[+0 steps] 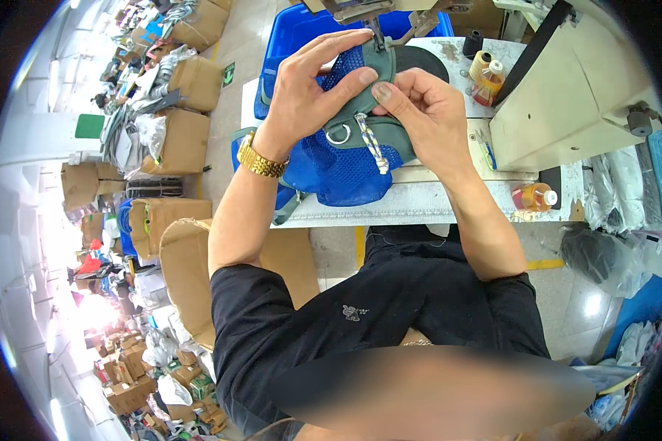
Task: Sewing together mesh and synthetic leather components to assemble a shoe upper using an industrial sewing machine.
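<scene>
A blue mesh bag [354,180] with dark green trim lies on the sewing machine's table. My left hand [312,92], with a gold watch on its wrist, keeps the green edge between its thumb and outstretched fingers. Opposite it, my right hand [423,110] pinches the same trim with thumb and curled fingers. The trim sits under the presser foot [379,42] of the sewing machine, right beside my left fingertips. A patterned cord pull [372,143] and a white ring [338,134] hang on the green zipper band below my hands.
The pale machine body [566,103] stands to the right. Thread cones [480,65] and a bottle of amber liquid [489,84] stand behind my right hand; another bottle [535,197] lies near the front edge. A blue bin [290,33] is beyond the table. Cardboard boxes [173,228] fill the left.
</scene>
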Available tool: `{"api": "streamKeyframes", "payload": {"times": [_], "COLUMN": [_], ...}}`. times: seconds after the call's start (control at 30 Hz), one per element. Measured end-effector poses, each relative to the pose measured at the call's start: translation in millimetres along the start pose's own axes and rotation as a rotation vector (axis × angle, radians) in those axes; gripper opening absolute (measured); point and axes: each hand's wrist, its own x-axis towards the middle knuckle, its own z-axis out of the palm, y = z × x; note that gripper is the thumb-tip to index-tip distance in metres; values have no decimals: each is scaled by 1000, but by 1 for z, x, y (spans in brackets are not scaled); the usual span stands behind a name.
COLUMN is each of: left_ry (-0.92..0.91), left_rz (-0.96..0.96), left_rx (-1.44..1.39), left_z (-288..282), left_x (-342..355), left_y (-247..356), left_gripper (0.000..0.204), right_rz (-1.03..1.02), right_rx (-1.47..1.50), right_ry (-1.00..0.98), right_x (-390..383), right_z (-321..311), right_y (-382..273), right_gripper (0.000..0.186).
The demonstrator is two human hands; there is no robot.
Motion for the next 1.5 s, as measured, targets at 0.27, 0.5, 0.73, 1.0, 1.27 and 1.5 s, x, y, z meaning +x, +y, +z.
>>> {"api": "streamKeyframes", "payload": {"times": [0.27, 0.5, 0.73, 1.0, 1.27, 1.5], "left_ry": [-45, -62, -15, -14, 46, 112], "left_rz": [-113, -193, -12, -23, -69, -15], "left_rx": [-57, -141, -84, -76, 1, 211], "left_z": [0, 3, 11, 17, 25, 32], "left_x": [4, 2, 5, 3, 0, -18], "left_y": [-7, -12, -11, -11, -1, 19], "left_gripper": [40, 39, 37, 35, 35, 45], "right_rz": [-10, -17, -40, -86, -59, -167], "right_rx": [-133, -55, -185, -354, -425, -325], "right_ry": [-3, -28, -84, -140, -183, -309], "right_x": [11, 15, 24, 35, 46, 50], "right_z": [-4, -5, -17, -26, -39, -57], "right_y": [-4, -8, -12, -21, -25, -36], "right_gripper": [23, 24, 23, 25, 24, 21]}}
